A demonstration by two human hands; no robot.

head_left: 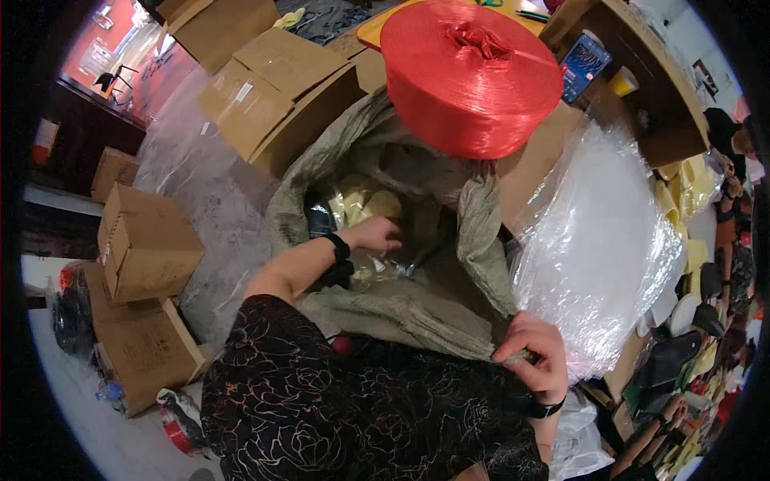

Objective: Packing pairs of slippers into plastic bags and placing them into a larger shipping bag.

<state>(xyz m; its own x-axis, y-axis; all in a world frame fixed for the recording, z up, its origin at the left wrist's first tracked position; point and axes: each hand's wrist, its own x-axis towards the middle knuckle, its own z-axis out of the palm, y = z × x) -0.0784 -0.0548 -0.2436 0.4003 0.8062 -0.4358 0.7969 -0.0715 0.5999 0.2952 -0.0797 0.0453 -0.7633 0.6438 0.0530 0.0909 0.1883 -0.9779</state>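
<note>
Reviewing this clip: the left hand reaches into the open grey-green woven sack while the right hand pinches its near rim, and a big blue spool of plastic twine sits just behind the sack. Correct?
Not quite: the spool of plastic twine is red, not blue, as the head view shows. The rest holds: the left hand reaches into the open grey-green woven sack and the right hand pinches its near rim.

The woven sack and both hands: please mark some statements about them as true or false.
1. The left hand reaches inside the sack. True.
2. The right hand grips the sack's edge. True.
3. The big spool behind the sack is blue. False: it is red.
4. The right hand holds a cardboard box. False: the cardboard boxes lie apart from it.
5. Clear plastic film lies right of the sack. True.
</note>
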